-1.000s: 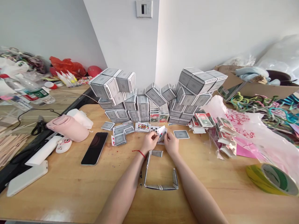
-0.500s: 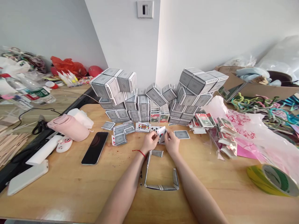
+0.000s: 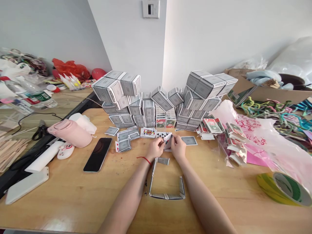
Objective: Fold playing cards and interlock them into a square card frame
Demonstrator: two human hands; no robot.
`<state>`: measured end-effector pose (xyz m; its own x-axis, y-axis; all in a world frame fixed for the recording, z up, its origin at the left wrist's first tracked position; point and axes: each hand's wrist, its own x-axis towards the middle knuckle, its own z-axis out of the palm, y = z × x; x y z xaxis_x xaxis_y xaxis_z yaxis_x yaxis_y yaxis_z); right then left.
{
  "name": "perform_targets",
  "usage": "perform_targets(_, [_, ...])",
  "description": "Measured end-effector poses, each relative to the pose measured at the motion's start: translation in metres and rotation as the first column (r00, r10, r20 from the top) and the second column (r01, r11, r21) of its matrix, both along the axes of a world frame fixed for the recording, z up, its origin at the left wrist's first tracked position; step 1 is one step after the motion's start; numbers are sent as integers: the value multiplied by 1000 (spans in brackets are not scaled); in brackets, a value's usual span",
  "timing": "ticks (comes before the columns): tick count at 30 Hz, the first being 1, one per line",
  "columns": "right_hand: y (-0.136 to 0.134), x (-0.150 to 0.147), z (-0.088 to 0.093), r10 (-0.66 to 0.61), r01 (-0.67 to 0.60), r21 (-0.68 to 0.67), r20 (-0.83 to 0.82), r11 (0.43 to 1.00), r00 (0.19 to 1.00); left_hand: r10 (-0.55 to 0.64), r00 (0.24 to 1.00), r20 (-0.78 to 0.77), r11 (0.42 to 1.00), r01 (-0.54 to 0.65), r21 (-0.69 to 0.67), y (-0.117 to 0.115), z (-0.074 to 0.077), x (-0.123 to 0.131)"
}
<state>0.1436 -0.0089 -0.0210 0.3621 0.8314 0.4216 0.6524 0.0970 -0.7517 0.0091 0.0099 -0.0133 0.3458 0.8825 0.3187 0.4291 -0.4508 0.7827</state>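
Note:
Both hands pinch a playing card (image 3: 168, 141) held tilted above the table, my left hand (image 3: 156, 148) at its left side and my right hand (image 3: 178, 147) at its right. Part of the card is hidden by fingers. Face-up cards lie just beyond, a clubs card (image 3: 161, 134) and a court card (image 3: 148, 132). A face-down card (image 3: 189, 140) lies right of my right hand. Between my forearms stands an open frame of folded cards (image 3: 167, 196). Folded grey-backed cards (image 3: 124, 144) rest to the left.
Stacked blocks of folded cards (image 3: 117, 87) rise at the back left, more blocks (image 3: 204, 84) at the back right. A phone (image 3: 97, 154) and pink pouch-like item (image 3: 70, 132) lie left. Card boxes (image 3: 235, 138), pink-printed plastic (image 3: 253, 126) and a tape roll (image 3: 284, 189) are right.
Both hands stay at nearly the same spot with the card, which has turned slightly so its face shows less. The whole view has shifted a little.

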Motion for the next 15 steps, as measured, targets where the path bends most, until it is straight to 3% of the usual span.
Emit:
perform_targets(4, [2,0,-2,-70,70,0,-41,998,997,17,1000,26,999,-18,33,-2,1,3])
perform_targets(9, [2,4,-4,141,-143,5,-186,990,972,182,976,121,983,-180,-31,-3,4,1])
perform_targets(12, [1,3,-4,180,-186,-41,-131,982,975,221,965,144,975,-215,-56,-3,5,0])
perform_targets(15, [1,-2,-5,93,-93,-46,-8,995,996,210,962,175,977,-198,-83,-3,7,2])
